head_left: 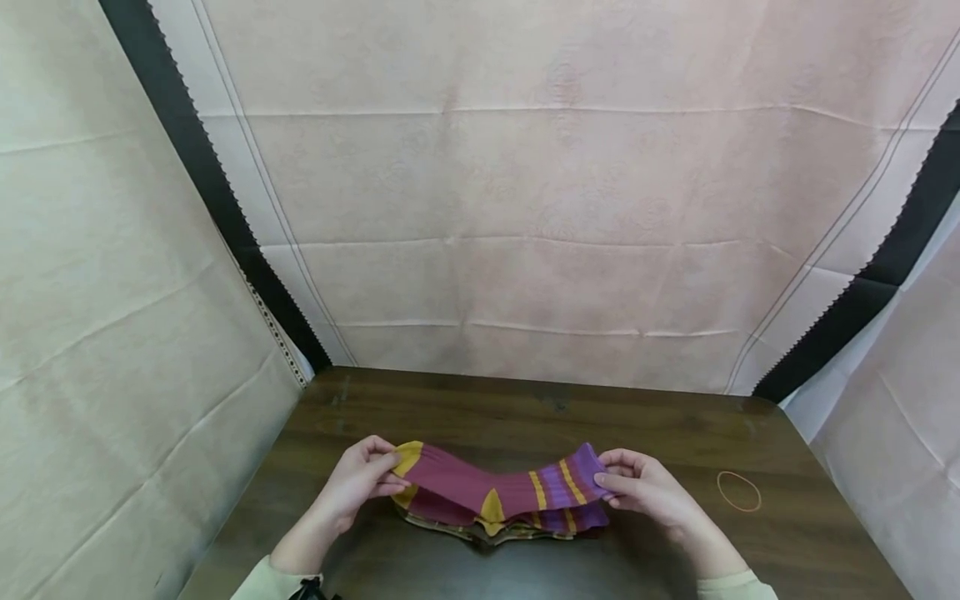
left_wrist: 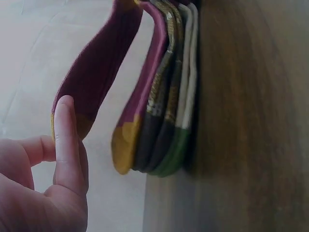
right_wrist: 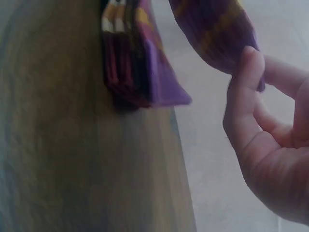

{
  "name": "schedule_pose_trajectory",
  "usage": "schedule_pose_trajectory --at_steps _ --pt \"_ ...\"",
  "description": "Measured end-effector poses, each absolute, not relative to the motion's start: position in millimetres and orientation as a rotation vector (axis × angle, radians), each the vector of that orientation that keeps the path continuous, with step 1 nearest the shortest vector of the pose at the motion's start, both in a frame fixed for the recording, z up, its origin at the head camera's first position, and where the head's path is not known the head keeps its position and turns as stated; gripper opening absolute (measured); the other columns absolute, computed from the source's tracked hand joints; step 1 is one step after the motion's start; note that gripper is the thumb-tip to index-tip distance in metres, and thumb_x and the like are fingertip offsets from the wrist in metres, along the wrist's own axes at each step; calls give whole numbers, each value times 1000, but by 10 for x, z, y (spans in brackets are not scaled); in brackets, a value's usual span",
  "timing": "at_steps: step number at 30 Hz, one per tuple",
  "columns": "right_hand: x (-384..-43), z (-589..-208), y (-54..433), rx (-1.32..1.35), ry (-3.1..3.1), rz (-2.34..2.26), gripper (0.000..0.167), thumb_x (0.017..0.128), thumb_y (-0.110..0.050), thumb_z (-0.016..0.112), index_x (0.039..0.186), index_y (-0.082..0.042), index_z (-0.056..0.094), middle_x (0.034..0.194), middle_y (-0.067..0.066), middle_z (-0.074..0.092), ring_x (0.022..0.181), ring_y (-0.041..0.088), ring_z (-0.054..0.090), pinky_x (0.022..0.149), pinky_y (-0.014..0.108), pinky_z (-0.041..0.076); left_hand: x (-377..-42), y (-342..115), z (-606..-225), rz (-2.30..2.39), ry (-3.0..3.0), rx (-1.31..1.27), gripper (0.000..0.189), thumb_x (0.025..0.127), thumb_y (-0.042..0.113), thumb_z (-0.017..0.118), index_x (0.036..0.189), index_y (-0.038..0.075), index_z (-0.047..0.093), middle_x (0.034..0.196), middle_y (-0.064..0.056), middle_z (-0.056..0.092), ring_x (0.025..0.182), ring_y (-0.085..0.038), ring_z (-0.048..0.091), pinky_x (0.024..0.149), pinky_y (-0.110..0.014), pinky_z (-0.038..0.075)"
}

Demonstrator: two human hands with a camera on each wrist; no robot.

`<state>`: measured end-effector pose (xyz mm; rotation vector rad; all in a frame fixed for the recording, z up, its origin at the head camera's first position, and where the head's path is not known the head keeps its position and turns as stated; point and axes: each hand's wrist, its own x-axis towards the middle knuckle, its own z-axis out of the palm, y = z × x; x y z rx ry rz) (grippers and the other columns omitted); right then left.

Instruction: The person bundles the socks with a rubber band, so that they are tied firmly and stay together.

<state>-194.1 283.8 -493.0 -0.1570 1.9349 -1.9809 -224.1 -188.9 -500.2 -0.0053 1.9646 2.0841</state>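
A maroon sock (head_left: 468, 483) with yellow toe and heel and a purple, yellow-striped cuff is stretched between both hands. My left hand (head_left: 362, 479) pinches its yellow toe, and my right hand (head_left: 637, 486) pinches the purple cuff. Below it, a matching sock (left_wrist: 143, 96) tops a stack of folded-flat socks. In the left wrist view, the stack's dark socks (left_wrist: 161, 116) and a cream sock with a green toe (left_wrist: 182, 145) show at its edge. Both wrist views show a gap between the held sock and the stack.
The stack lies on a dark wooden table (head_left: 420, 400). A yellow rubber band (head_left: 738, 492) lies to the right of my right hand. Pale cloth curtains (head_left: 525, 208) with black edging surround the table at the back and sides.
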Motion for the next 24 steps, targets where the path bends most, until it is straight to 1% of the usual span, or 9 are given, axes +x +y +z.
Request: schedule_pose_trajectory --at_steps 5,9,13,17,21,24 --pt "-1913 -4819 2871 -193 1942 -1997 27 102 -8 71 125 1 60 101 4 69 84 11 65 73 23 57 -2223 -1885 -4881 2111 1988 2 18 108 9 63 116 -3 51 88 -14 73 75 -24 78 74 -33 65" --pt "-1919 -4795 2900 -248 1896 -1979 23 104 -7 68 124 0 61 100 3 69 83 9 64 72 22 57 -2197 -1877 -4865 2089 1979 30 19 108 8 62 117 -3 50 88 -14 74 74 -23 78 73 -33 65" --pt "-1972 -4909 2870 -233 1921 -1935 24 104 -7 69 125 3 61 99 3 70 82 9 66 73 23 58 -2209 -1864 -4981 2081 1991 17 17 107 4 60 117 -5 51 87 -14 74 72 -23 77 70 -33 65" --pt "-2007 -5067 2809 -166 2100 -1848 30 101 -9 73 122 9 61 98 6 70 84 14 68 73 28 62 -2247 -1858 -5100 2022 2066 6 16 105 2 60 116 -6 52 88 -15 74 71 -23 77 69 -33 65" --pt "-1989 -5165 2747 -114 2230 -1709 28 98 -8 76 116 8 63 92 7 68 83 19 67 71 34 63 -2244 -1876 -5168 1930 2120 38 15 103 2 60 114 -7 53 90 -16 74 74 -26 77 70 -36 65" --pt "-1971 -5199 2728 -110 2288 -1637 26 97 -6 77 114 8 62 88 6 66 80 20 66 70 37 63 -2240 -1897 -5196 1898 2132 54 15 103 1 61 113 -7 54 92 -15 74 75 -27 77 71 -37 65"
